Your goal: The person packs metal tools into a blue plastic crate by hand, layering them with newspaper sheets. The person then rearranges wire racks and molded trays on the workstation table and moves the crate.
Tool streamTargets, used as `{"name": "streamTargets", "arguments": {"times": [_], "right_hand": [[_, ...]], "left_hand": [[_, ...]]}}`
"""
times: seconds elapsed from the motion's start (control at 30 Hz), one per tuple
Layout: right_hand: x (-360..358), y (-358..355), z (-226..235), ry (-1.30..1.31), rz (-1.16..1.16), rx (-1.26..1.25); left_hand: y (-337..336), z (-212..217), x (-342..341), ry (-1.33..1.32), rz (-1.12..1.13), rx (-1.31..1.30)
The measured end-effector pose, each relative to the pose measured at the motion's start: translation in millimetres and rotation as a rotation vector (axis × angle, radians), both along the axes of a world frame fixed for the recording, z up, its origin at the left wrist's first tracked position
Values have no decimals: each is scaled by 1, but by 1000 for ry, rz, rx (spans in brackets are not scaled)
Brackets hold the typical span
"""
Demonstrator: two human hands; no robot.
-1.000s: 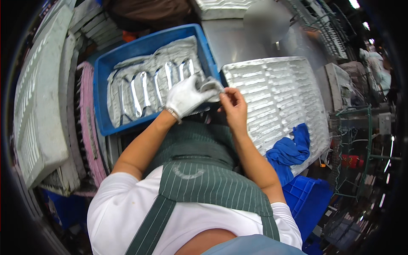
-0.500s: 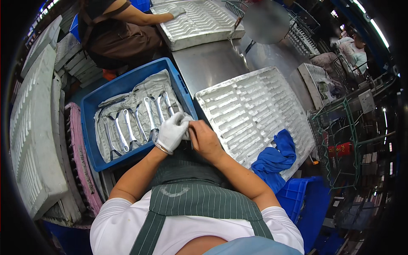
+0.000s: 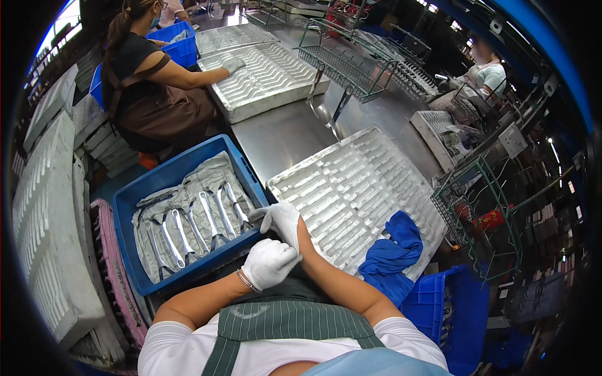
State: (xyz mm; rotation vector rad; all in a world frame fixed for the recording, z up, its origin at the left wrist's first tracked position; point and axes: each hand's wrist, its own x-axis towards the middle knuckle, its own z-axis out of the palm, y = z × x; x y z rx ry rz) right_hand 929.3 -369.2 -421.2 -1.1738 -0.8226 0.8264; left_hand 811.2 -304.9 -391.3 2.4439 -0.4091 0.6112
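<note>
My left hand (image 3: 271,263), in a white glove with a bracelet at the wrist, is closed on the cuff edge of the white glove on my right hand. My right hand (image 3: 283,222) wears that glove, its fingers stretched out to the left over the near right corner of a blue tub (image 3: 141,285). In the tub, several shiny chrome wrenches (image 3: 168,239) lie side by side on a crumpled grey cloth (image 3: 207,168). Right of my hands stands a white grooved tray (image 3: 351,182), with a bunched blue cloth (image 3: 394,250) on its near right part.
Beyond the tub, a co-worker's gloved hand (image 3: 233,65) rests on another grooved tray (image 3: 269,78). A steel table (image 3: 266,144) runs between the trays. Green wire racks (image 3: 351,72) stand behind. Stacked white trays (image 3: 44,225) and a pink tray (image 3: 113,269) flank my left; a blue crate (image 3: 426,301) sits lower right.
My right hand was bare and now wears a white glove. Both hands have shifted, the left one lower to the cuff. The view has tilted, showing more of the far side.
</note>
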Motion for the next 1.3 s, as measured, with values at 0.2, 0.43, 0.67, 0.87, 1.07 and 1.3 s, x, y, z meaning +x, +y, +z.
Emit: {"name": "streamTargets", "arguments": {"times": [0.2,0.43,0.67,0.87,1.07,1.3], "right_hand": [[13,14,-2,709,-73,-266],[-8,12,10,758,339,403],[16,21,3,839,38,247],[157,9,3,2,-846,-120],[248,16,50,51,-1016,-188],[263,0,-12,-212,-934,-460]], "left_hand": [[-9,5,7,-44,-58,-4],[-18,4,3,48,-138,-155],[-16,11,15,37,-358,-193],[49,-5,23,282,342,17],[68,-65,-14,704,522,192],[67,-71,-12,532,532,137]]}}
